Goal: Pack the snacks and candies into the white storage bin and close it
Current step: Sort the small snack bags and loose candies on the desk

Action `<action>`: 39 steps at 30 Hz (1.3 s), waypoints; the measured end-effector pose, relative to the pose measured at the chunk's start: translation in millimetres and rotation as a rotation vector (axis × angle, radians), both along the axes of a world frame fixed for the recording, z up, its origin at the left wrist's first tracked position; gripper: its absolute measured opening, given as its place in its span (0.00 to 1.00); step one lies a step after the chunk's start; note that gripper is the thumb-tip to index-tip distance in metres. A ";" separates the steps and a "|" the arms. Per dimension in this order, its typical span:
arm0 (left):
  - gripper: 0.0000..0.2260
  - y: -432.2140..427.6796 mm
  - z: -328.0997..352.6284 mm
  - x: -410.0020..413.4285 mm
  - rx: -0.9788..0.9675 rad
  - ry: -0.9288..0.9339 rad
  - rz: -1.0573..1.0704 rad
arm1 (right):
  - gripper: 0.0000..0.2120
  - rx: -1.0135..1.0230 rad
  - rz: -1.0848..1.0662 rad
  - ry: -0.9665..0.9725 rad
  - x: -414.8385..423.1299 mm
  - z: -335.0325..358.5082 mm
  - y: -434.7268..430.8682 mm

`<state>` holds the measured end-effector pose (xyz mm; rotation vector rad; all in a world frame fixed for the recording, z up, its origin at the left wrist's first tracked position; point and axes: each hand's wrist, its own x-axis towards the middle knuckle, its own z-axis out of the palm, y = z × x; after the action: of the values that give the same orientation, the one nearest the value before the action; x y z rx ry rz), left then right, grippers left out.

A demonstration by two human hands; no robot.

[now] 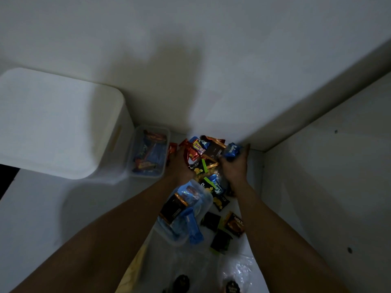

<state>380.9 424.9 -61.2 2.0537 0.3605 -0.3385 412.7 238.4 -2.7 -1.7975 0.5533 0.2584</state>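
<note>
A heap of wrapped snacks and candies (208,152) lies against the back wall of a white shelf. My left hand (179,163) presses on the heap's left side and my right hand (234,166) on its right, fingers curled around a blue packet (232,150). The white storage bin (53,123) stands at the left with its lid on. Beside it sits a small clear tub (148,153) holding several candy bars. A second clear tub (186,214) with blue and black packets lies tipped between my forearms.
Loose black and brown snack packs (224,231) lie near the front right. Crinkled clear plastic bags (237,271) sit at the bottom edge. A white side panel (317,187) closes the shelf on the right, the back wall (211,70) behind.
</note>
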 end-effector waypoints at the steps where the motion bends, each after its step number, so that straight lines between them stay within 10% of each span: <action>1: 0.54 1.6 -10.5 1.8 0.014 0.004 -0.006 | 0.52 0.007 -0.003 0.005 2.7 1.3 1.8; 13: 0.49 -13.9 48.0 -10.3 -0.056 -0.054 0.013 | 0.42 0.220 -0.167 -0.133 -11.4 29.3 -3.1; 19: 0.30 -23.6 93.6 -20.3 0.061 -0.118 0.039 | 0.45 0.232 -0.142 -0.277 -27.4 71.2 -12.6; 32: 0.13 -52.9 287.5 -73.8 -0.452 -0.285 0.105 | 0.18 0.527 0.019 -0.391 -100.9 214.0 -37.1; 39: 0.11 -58.9 329.3 -120.4 -0.356 -0.456 0.157 | 0.04 0.400 0.152 -0.427 -142.4 260.6 -29.7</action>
<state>260.5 366.1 268.1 1.6768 0.1638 0.1560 270.3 208.8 257.9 -1.4451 0.0531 0.0752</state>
